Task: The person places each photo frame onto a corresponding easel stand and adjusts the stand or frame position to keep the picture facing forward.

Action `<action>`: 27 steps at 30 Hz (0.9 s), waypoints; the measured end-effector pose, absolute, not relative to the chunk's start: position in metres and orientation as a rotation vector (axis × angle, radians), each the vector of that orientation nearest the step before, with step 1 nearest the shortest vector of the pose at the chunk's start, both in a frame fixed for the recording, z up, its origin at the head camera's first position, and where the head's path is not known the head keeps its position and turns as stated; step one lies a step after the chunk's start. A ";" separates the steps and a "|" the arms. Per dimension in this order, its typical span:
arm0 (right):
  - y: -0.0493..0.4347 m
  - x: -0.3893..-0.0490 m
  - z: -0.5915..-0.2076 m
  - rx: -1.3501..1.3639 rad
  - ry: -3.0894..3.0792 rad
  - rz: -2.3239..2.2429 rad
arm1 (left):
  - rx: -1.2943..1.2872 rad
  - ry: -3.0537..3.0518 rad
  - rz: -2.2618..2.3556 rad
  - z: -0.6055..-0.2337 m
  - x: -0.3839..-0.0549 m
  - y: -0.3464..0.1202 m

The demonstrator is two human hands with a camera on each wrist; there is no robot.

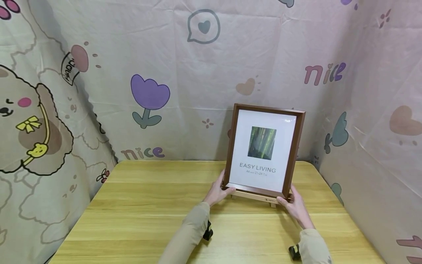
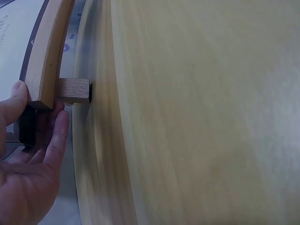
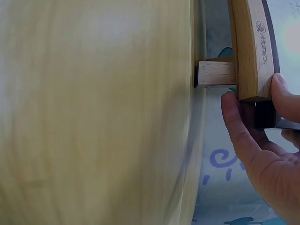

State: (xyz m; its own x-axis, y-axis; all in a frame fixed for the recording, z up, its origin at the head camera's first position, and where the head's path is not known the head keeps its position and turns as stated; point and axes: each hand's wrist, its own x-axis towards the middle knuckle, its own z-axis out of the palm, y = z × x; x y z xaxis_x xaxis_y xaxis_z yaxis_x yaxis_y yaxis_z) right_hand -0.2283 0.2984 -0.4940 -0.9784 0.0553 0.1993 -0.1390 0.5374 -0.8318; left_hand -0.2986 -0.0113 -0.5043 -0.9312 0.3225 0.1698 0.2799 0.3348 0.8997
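Note:
A brown picture frame (image 1: 263, 150) with a white mat and a small green forest print stands upright, leaning slightly back, on a light wooden easel (image 1: 254, 196). My left hand (image 1: 217, 191) grips its lower left corner, thumb in front and fingers behind. At the lower right corner, my right hand (image 1: 296, 208) holds it the same way. The left wrist view has the left thumb by the end of the easel's ledge (image 2: 44, 65), fingers (image 2: 57, 140) underneath. In the right wrist view, the right thumb touches the other ledge end (image 3: 253, 56). The easel's back is hidden.
The wooden table (image 1: 148, 209) extends to the left and in front of the easel. A patterned cloth (image 1: 197, 73) hangs behind and along both sides. Dark wrist devices (image 1: 207, 231) are strapped at both sleeves.

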 end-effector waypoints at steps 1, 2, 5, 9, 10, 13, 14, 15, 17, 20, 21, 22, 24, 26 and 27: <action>0.298 -0.228 -0.494 0.061 -2.576 1.417 | 0.570 2.536 1.696 -0.505 -0.299 -0.012; 0.297 -0.228 -0.494 0.053 -2.582 1.413 | 0.561 2.535 1.694 -0.505 -0.299 -0.012; 0.295 -0.228 -0.493 0.025 -2.590 1.417 | 0.539 2.535 1.688 -0.506 -0.298 -0.014; 0.292 -0.229 -0.493 0.007 -2.590 1.422 | 0.520 2.528 1.682 -0.508 -0.299 -0.017; 0.291 -0.229 -0.493 0.006 -2.590 1.422 | 0.518 2.526 1.684 -0.508 -0.299 -0.017; 0.289 -0.230 -0.493 0.016 -2.590 1.421 | 0.510 2.531 1.680 -0.507 -0.298 -0.019; 0.289 -0.230 -0.493 0.022 -2.590 1.418 | 0.517 2.534 1.684 -0.507 -0.298 -0.020; 0.289 -0.231 -0.493 0.027 -2.591 1.414 | 0.515 2.536 1.681 -0.507 -0.297 -0.021; 0.287 -0.231 -0.493 0.033 -2.592 1.413 | 0.519 2.534 1.686 -0.506 -0.297 -0.022; 0.286 -0.232 -0.493 0.036 -2.592 1.419 | 0.531 2.535 1.695 -0.506 -0.297 -0.024; 0.285 -0.232 -0.493 0.037 -2.590 1.422 | 0.532 2.534 1.697 -0.506 -0.297 -0.025; 0.284 -0.233 -0.493 0.036 -2.587 1.429 | 0.540 2.531 1.706 -0.506 -0.297 -0.026; 0.283 -0.233 -0.493 0.039 -2.586 1.429 | 0.547 2.533 1.709 -0.507 -0.297 -0.028; 0.281 -0.233 -0.493 0.038 -2.592 1.425 | 0.555 2.535 1.710 -0.507 -0.297 -0.030; 0.280 -0.234 -0.493 0.039 -2.592 1.428 | 0.561 2.534 1.715 -0.508 -0.296 -0.031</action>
